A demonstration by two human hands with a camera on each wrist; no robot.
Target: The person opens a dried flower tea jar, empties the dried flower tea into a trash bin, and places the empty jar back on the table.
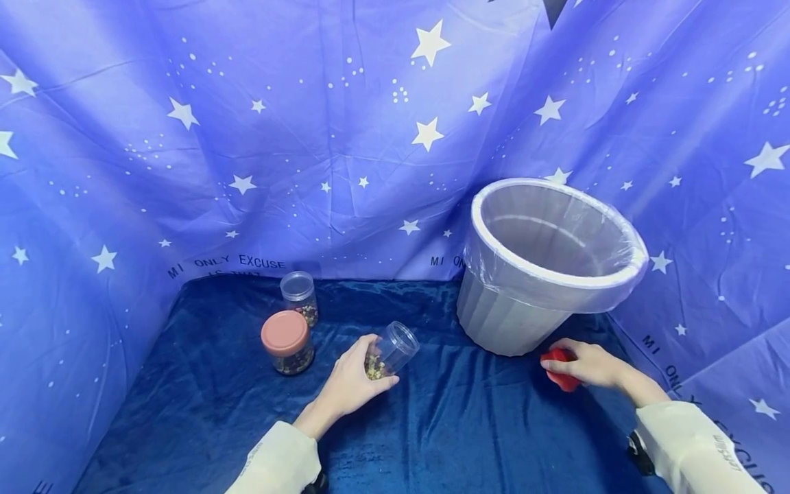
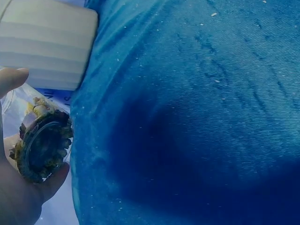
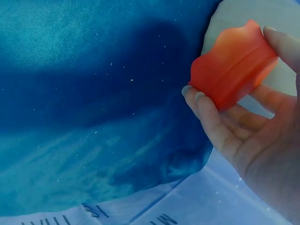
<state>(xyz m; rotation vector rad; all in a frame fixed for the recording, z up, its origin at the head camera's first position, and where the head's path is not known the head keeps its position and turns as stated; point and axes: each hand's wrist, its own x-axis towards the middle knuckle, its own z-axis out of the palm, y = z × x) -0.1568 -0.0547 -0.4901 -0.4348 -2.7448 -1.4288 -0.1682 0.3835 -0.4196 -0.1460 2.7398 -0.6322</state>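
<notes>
My left hand (image 1: 352, 384) grips an uncapped clear jar (image 1: 395, 346), tilted to the right over the cloth. Small yellowish dried bits (image 2: 43, 110) lie inside it, low in the jar; the left wrist view looks at its round base. Thumb and fingers of my right hand (image 1: 595, 365) pinch a small red cup-like piece (image 3: 232, 65) with a wavy edge, in front of the bin. Left of my left hand stands a jar with a pink lid (image 1: 286, 331), dark contents inside. Behind it is another clear jar (image 1: 299, 288), open at the top, partly filled with mixed dried bits.
A pale ribbed bin (image 1: 512, 312) lined with a clear plastic bag stands at the back right. Dark blue velvet cloth (image 1: 457, 425) covers the table. Blue star-printed curtains (image 1: 345, 137) enclose the back and both sides.
</notes>
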